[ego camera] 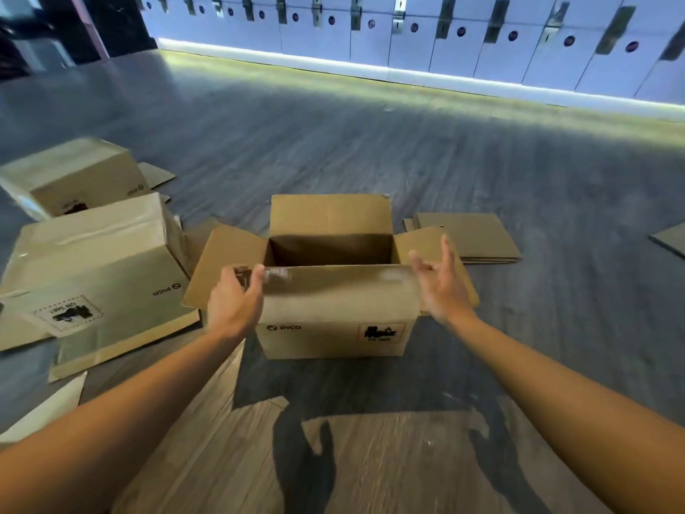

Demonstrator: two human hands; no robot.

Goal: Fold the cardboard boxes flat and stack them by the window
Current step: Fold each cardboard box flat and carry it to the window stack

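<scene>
An open brown cardboard box [333, 317] stands upright on the wooden floor in front of me, its four top flaps spread and its inside empty. My left hand [235, 300] is at the near flap's left corner, fingers loosely curved by a strip of tape; whether it grips is unclear. My right hand [443, 283] hovers beside the box's right end with straight spread fingers, holding nothing. A stack of flattened boxes [470, 237] lies on the floor behind the right flap.
Two taped boxes sit at the left, a large one [92, 268] and another [74, 176] behind it. Loose cardboard sheets lie at the far right [671, 239] and lower left [44, 409]. A row of lockers [407, 35] lines the far wall.
</scene>
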